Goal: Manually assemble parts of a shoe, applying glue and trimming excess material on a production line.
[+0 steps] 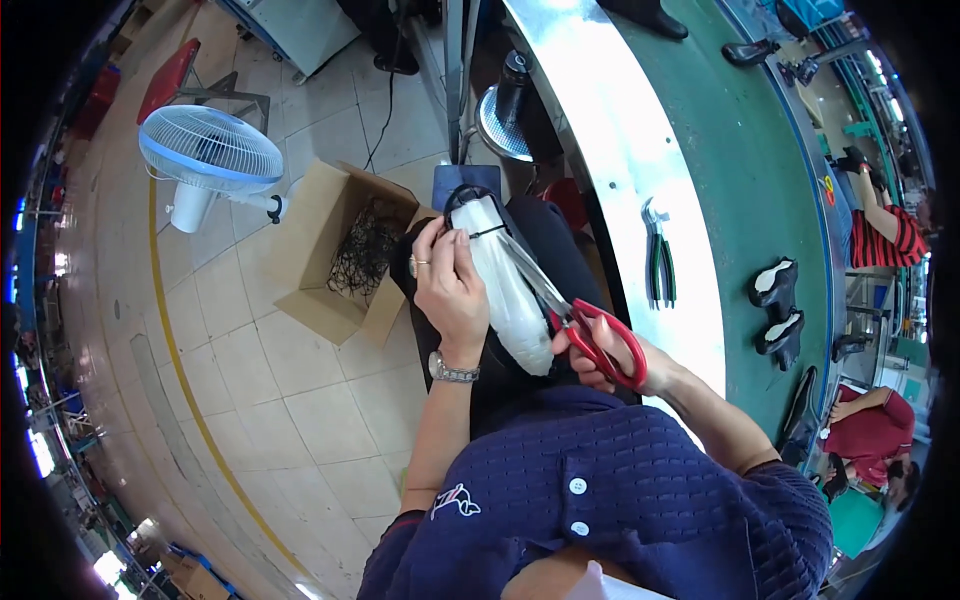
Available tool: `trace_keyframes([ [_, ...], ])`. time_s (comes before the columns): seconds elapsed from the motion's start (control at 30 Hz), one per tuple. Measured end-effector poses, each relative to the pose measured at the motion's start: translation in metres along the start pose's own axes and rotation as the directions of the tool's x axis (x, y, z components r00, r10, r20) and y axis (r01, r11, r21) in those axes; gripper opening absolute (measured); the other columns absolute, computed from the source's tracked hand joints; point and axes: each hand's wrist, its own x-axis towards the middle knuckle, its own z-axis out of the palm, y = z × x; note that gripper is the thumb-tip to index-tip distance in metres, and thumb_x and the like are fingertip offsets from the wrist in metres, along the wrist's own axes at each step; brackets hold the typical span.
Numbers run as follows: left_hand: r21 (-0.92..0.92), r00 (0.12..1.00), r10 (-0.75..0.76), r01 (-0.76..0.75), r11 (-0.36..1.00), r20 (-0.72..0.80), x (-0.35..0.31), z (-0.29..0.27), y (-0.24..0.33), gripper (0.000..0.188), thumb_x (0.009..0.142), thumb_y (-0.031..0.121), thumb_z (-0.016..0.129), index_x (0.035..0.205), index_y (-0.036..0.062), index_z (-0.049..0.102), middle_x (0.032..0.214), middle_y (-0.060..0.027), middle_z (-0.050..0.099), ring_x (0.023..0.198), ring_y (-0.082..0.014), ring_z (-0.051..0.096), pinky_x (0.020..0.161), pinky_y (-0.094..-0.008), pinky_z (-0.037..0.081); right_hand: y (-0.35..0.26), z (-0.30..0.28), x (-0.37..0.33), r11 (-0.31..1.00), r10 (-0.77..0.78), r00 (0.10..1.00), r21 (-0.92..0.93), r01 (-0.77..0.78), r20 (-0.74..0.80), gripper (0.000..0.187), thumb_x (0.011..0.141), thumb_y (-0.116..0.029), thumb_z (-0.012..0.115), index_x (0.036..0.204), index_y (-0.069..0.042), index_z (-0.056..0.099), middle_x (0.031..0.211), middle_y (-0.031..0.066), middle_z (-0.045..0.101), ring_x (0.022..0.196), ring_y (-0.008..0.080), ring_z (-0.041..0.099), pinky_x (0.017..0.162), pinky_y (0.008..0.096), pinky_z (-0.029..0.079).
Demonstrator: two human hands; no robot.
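Across my lap lies a black shoe, its white sole (512, 318) turned up and the heel end pointing away from me. A thin black band (488, 232) crosses the sole near the heel. My left hand (452, 292) is closed on the shoe's left side by the heel, fingertips close to the band. In my right hand (592, 368) are red-handled scissors (628, 340), fingers through the loops. Their blades lie along the sole, the tips at or just beside the band; whether they touch it I cannot tell.
An opened cardboard box (312, 255) with tangled black bands stands on the floor at left, near a fan (212, 150). Green-handled pliers (660, 260) lie on the white bench edge at right. Beyond, black shoes (778, 310) sit on the green belt (715, 160); co-workers are farther right.
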Motion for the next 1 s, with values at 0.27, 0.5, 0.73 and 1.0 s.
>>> trace_keyframes([
  [0.27, -0.028, 0.998, 0.062, -0.061, 0.998, 0.016, 0.001, -0.006, 0.002, 0.013, 0.095, 0.01, 0.055, 0.094, 0.0004, 0.064, 0.105, -0.0109, 0.065, 0.084, -0.0253, 0.064, 0.071, -0.0339, 0.05, 0.01, 0.017, 0.027, 0.931, -0.144, 0.965, -0.36, 0.057, -0.22, 0.061, 0.095, -0.062, 0.043, 0.071, -0.005, 0.051, 0.053, -0.0002, 0.044, 0.042, 0.0091, 0.044, 0.037, 0.0249, 0.036],
  [0.5, -0.203, 0.795, 0.382, -0.519, 0.83, -0.472, 0.05, -0.07, 0.064, 0.015, 0.099, 0.007, 0.049, 0.092, -0.0044, 0.056, 0.089, -0.0139, 0.064, 0.058, -0.0189, 0.061, 0.055, -0.0267, 0.053, 0.008, 0.01, 0.031, 0.965, -0.136, 0.981, -0.242, 0.1, -0.139, 0.057, 0.097, -0.058, 0.041, 0.075, -0.006, 0.05, 0.054, -0.0009, 0.041, 0.043, 0.0084, 0.042, 0.038, 0.0243, 0.036],
  [0.73, 0.632, 0.994, 0.099, -0.111, 0.767, 0.054, 0.112, -0.139, -0.046, 0.03, 0.095, 0.023, 0.059, 0.093, -0.0068, 0.058, 0.097, -0.0217, 0.064, 0.083, -0.0274, 0.065, 0.076, -0.0346, 0.053, 0.036, -0.096, -0.004, 0.805, -0.562, 0.562, -0.559, 0.2, -0.607, 0.035, 0.091, -0.038, 0.065, 0.097, -0.003, 0.067, 0.067, 0.0005, 0.057, 0.055, 0.0063, 0.051, 0.049, 0.0244, 0.04],
  [1.0, 0.19, 0.826, 0.299, -0.43, 0.883, 0.478, 0.015, -0.059, -0.043, 0.057, 0.095, 0.034, 0.053, 0.141, 0.0018, 0.043, 0.146, -0.0212, 0.04, 0.138, -0.0339, 0.034, 0.113, -0.0432, 0.026, 0.128, -0.206, -0.061, 0.563, -0.627, 0.116, -0.551, -0.616, -0.77, 0.046, 0.082, -0.028, 0.072, 0.115, 0.003, 0.063, 0.096, 0.0218, 0.066, 0.088, 0.0332, 0.065, 0.08, 0.0412, 0.05],
])
